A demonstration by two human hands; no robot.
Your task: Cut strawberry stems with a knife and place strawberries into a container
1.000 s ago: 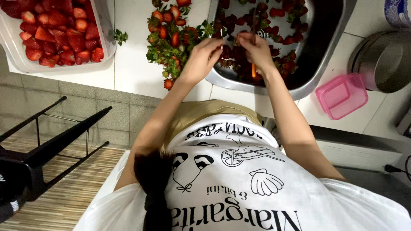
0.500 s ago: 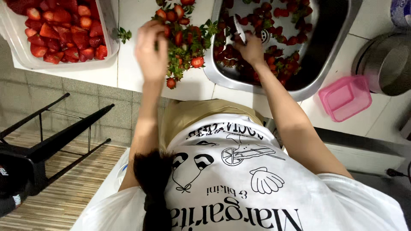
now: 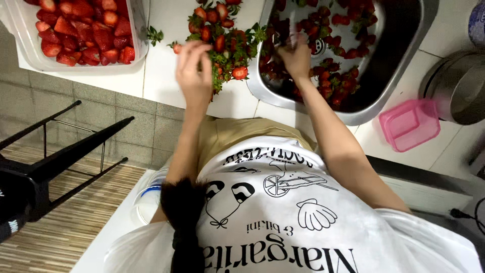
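My left hand (image 3: 194,71) hovers over the white counter, fingers apart, at the near edge of a pile of strawberry tops with green leaves (image 3: 225,38). A small red strawberry piece (image 3: 177,48) lies by its fingertips. My right hand (image 3: 295,56) reaches into the steel sink (image 3: 303,108), its fingers curled down among whole strawberries (image 3: 343,83). What those fingers hold is hidden. A clear plastic tub (image 3: 30,63) of trimmed strawberries stands at the far left.
A small pink plastic box (image 3: 409,124) sits on the counter right of the sink, beside a metal pot (image 3: 457,88). A black stool (image 3: 55,154) stands on the wood floor at the left, below the tiled counter front.
My left hand left the sink, swung left over the pile of tops, and has now come slightly nearer to me. My right hand stays in the sink.
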